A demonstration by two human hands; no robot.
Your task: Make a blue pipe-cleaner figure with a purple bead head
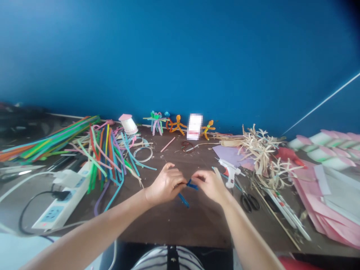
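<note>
Near the middle of the dark table, a short blue pipe cleaner (192, 185) is pinched between both hands. My left hand (168, 183) has its fingers closed on the blue piece's left end, with a blue length (183, 200) extending below it toward me. On the other side, my right hand (208, 183) grips the blue piece between thumb and fingertips. The fingertips hide where the blue parts meet.
Colored pipe cleaners (108, 150) and a white power strip (66, 198) lie left. At the right are a white glue gun (231, 172), black-handled scissors (249, 201), straw-like pieces (258, 150) and pink paper (312, 195). Small orange figures (178, 123) stand near the blue wall.
</note>
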